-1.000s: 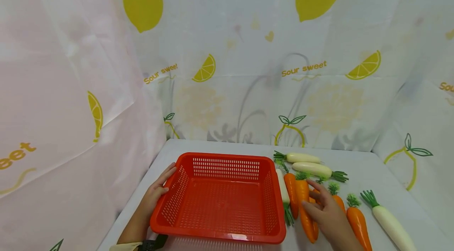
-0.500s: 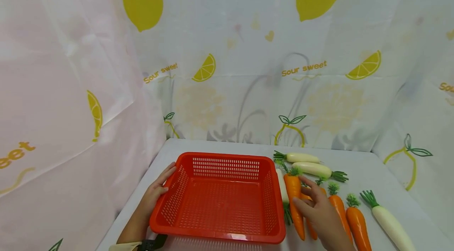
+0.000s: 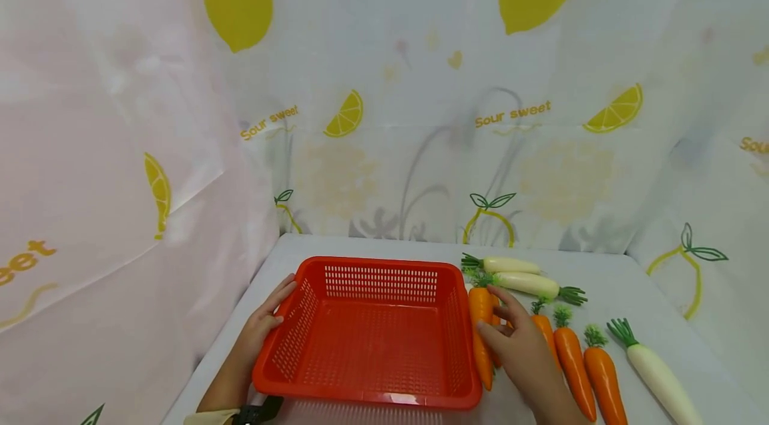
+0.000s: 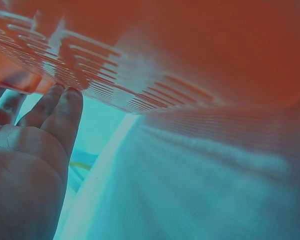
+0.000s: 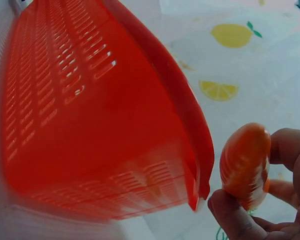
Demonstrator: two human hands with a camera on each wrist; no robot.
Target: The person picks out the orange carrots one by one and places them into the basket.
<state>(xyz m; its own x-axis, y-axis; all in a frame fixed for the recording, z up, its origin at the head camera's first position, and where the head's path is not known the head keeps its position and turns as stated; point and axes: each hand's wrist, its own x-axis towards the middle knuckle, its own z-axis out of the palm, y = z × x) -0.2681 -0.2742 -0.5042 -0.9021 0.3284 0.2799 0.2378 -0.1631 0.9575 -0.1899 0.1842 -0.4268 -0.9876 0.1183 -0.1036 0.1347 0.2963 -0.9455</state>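
Plainly, we see the right hand [image 3: 519, 341] with its thumb and fingers bent round a carrot [image 3: 480, 325], pinching it near its leafy end. That carrot is just outside the basket [image 3: 366, 397], beside its right wall, its tip toward us; the right wrist view shows a slim gap between it and the red rim. Our left hand [image 3: 264, 323] lies against the basket's left side with fingers fairly straight, touching the wall without wrapping it. At that wrist we make out a dark band [image 3: 247, 415] and a pale cuff [image 3: 210, 417].

Between the hands, we look down into the basket's bare red floor and slotted walls. It sits on a white table [image 3: 655, 291], smooth and matte. Right of the right hand, three carrots [image 3: 573, 368] lie slanted side by side, and farther right one white radish [image 3: 663, 381] lies apart. Two more radishes [image 3: 523, 283] lie near the back edge.

Around us hangs a pale curtain [image 3: 384, 65], behind the table and along both sides, creased, pinkish on the left, printed with lemons, slices and "Sour sweet".
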